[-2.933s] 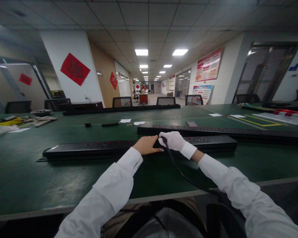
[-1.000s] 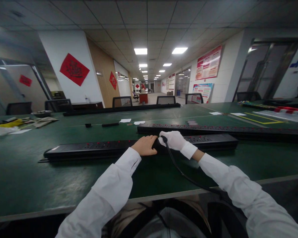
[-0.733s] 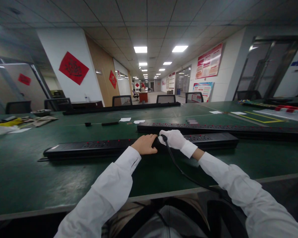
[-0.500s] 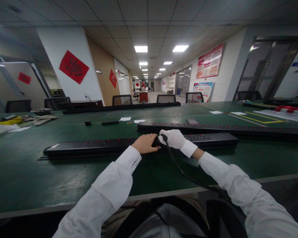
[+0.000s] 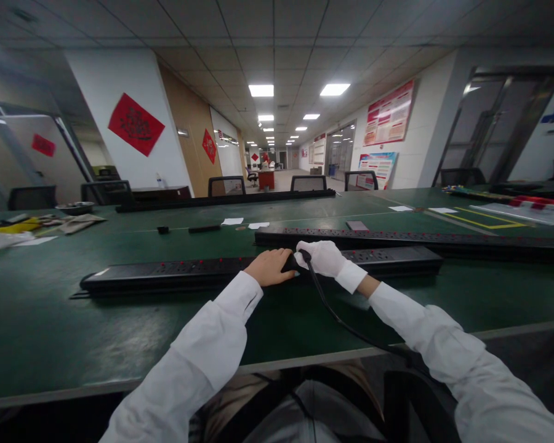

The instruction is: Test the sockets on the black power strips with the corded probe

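A long black power strip [image 5: 203, 271] with red-dotted sockets lies across the green table in front of me. My bare left hand [image 5: 271, 267] is wrapped over its middle, thumb on the near side and fingers on top. Between that thumb and forefinger a dark rounded part shows, and I cannot tell whether it belongs to the strip. Just to the right, my white-gloved right hand [image 5: 322, 258] grips a black plug [image 5: 305, 255] against the strip's top. From the plug a black cable [image 5: 325, 301] hangs toward me over the table's front edge. The plug's contact end is hidden.
Behind lies a second, longer power strip [image 5: 420, 242], with another dark bar [image 5: 231, 200] along the far edge. Small black pieces [image 5: 204, 229] and paper slips [image 5: 233, 221] sit mid-table. Cloths and a bowl [image 5: 76, 208] are far left; red-and-white items [image 5: 540, 207] far right.
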Motion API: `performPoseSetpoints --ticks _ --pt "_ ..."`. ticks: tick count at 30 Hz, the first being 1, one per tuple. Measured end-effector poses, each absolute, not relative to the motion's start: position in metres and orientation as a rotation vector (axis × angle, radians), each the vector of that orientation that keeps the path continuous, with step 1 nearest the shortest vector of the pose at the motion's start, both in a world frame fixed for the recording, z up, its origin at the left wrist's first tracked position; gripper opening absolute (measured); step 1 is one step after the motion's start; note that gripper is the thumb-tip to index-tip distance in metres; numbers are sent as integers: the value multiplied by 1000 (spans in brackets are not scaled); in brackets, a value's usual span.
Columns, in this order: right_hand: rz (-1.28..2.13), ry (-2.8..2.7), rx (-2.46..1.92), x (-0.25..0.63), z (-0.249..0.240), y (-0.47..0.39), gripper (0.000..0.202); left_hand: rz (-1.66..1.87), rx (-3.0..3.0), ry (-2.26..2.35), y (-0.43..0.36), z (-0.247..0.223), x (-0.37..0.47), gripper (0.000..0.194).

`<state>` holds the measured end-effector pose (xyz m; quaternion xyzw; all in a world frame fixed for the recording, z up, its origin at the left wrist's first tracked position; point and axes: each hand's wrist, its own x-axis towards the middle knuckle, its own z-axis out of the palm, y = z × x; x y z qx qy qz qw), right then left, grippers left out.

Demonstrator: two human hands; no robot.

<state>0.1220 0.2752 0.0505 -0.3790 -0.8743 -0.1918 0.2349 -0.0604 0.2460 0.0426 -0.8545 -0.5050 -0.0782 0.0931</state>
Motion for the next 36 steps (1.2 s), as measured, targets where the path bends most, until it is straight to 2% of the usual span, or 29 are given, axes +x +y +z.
performPoseSetpoints --ticks 21,28,36 --pt "-491 -2405 -1029 122 51 275 35 -232 -2601 -1550 246 46 -62 54" --pt "-517 -2408 -1029 122 50 276 34 -240 -2692 -1650 250 52 -63 63" --pt "-502 -2409 -1029 122 51 276 36 -260 -2735 -1674 251 53 -64 62"
